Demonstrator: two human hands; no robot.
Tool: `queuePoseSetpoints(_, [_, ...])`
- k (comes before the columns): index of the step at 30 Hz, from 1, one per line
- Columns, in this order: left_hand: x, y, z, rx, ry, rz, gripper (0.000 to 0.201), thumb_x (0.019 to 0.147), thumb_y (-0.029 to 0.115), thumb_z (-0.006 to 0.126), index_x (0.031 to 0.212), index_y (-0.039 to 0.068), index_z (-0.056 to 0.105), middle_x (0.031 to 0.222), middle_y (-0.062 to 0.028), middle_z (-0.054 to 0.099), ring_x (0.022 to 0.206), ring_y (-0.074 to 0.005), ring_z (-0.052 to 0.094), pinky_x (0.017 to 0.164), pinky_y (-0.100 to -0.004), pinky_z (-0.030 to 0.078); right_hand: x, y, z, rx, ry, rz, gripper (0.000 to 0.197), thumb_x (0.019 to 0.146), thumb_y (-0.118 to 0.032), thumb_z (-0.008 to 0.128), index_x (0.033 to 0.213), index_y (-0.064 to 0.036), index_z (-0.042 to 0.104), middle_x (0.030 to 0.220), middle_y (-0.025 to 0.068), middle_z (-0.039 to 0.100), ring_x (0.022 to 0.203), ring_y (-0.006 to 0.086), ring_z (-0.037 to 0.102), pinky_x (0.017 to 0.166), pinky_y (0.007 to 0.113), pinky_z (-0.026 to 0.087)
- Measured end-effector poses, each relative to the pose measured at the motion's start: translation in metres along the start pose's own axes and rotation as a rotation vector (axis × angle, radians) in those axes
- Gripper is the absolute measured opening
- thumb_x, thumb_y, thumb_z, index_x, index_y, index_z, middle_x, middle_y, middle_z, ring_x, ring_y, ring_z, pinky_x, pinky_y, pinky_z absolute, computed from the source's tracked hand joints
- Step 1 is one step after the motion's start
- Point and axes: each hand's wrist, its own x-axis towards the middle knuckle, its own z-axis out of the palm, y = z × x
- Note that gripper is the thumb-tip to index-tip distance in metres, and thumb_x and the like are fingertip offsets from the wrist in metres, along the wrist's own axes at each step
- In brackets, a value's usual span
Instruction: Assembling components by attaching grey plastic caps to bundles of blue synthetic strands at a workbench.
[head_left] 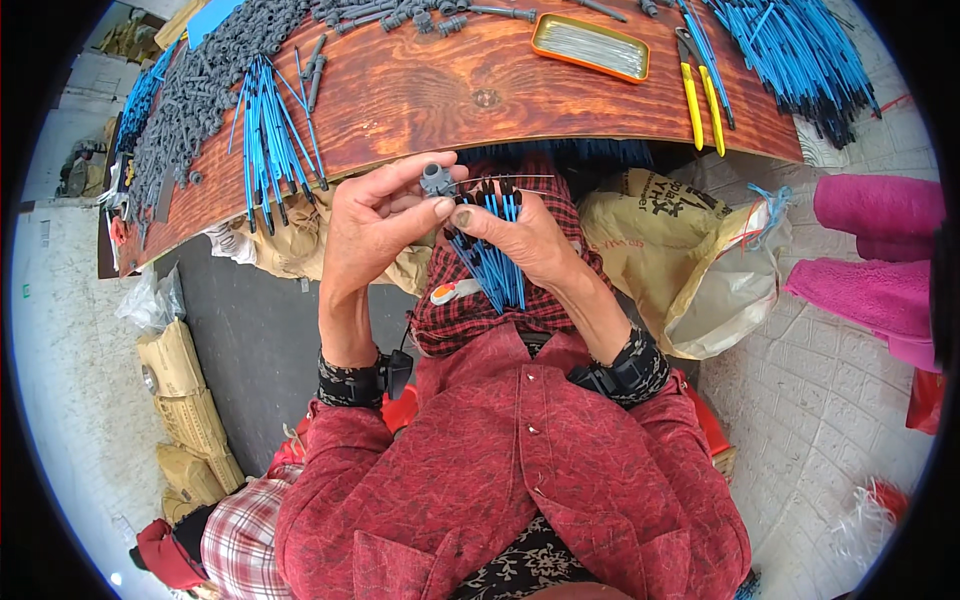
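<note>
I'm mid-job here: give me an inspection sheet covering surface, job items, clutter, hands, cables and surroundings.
Surface: brown wooden tabletop, grain visible.
Job's things: grey fitting and a bundle of black-ended blue sticks, above the lap; a thin metal rod spans the bundle's upper end.
Clutter: heap of grey parts, tin of thin metal pins, yellow-handled pliers, all on the tabletop.
Hands: left hand grips the fitting; right hand holds the bundle.
Cables: nothing seen.
Surroundings: pale sack and pink cloths rightward, brown packages leftward.
</note>
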Motion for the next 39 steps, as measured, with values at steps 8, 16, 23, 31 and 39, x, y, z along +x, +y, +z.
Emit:
queuePoseSetpoints(8, [-0.003, 0.004, -0.002, 0.098, -0.032, 0.046, 0.045, 0.083, -0.008, 0.072, 0.127, -0.005, 0.062, 0.117, -0.0174, 0.069, 0.100, -0.0166, 0.069, 0.085, -0.0270, 0.058, -0.002, -0.001, 0.004, 0.046, 0.009, -0.019, 0.031, 0.093, -0.027, 0.072, 0.111, -0.0012, 0.068, 0.093, -0.0014, 0.067, 0.079, 0.0044, 0.059, 0.069, 0.023, 0.050])
queuePoseSetpoints(16, [-0.004, -0.005, 0.001, 0.003, -0.010, 0.027, 0.045, 0.084, -0.007, 0.070, 0.128, -0.004, 0.061, 0.117, -0.0156, 0.070, 0.100, -0.0161, 0.068, 0.083, -0.0268, 0.057, -0.003, 0.010, 0.002, -0.029, 0.024, -0.059, 0.037, 0.092, -0.033, 0.073, 0.110, -0.0026, 0.062, 0.088, -0.0029, 0.062, 0.077, 0.0039, 0.056, 0.065, 0.022, 0.047])
queuePoseSetpoints(23, [0.002, -0.009, -0.006, -0.037, -0.071, 0.126, 0.043, 0.086, -0.007, 0.070, 0.128, -0.003, 0.062, 0.123, -0.0122, 0.066, 0.107, -0.0146, 0.064, 0.092, -0.0276, 0.053, -0.005, 0.013, 0.003, -0.124, 0.062, -0.174, 0.039, 0.094, -0.042, 0.068, 0.099, -0.0047, 0.057, 0.086, -0.0023, 0.058, 0.076, 0.0040, 0.053, 0.066, 0.021, 0.045])
queuePoseSetpoints(31, [0.003, -0.005, -0.009, -0.041, -0.107, 0.058, 0.046, 0.086, -0.003, 0.072, 0.131, -0.002, 0.061, 0.122, -0.0105, 0.064, 0.113, -0.0169, 0.062, 0.098, -0.0298, 0.051, -0.003, 0.007, -0.002, -0.149, 0.024, -0.121, 0.039, 0.096, -0.043, 0.066, 0.099, -0.0053, 0.057, 0.084, -0.0025, 0.056, 0.077, 0.0038, 0.050, 0.068, 0.022, 0.044])
queuePoseSetpoints(39, [0.001, -0.005, -0.008, -0.027, -0.051, 0.056, 0.048, 0.088, -0.003, 0.070, 0.134, -0.001, 0.059, 0.121, -0.0114, 0.066, 0.113, -0.0167, 0.062, 0.100, -0.0299, 0.051, 0.006, 0.010, -0.008, -0.280, -0.014, -0.120, 0.050, 0.094, -0.053, 0.064, 0.102, -0.0037, 0.057, 0.083, -0.0009, 0.057, 0.077, 0.0069, 0.051, 0.069, 0.026, 0.045])
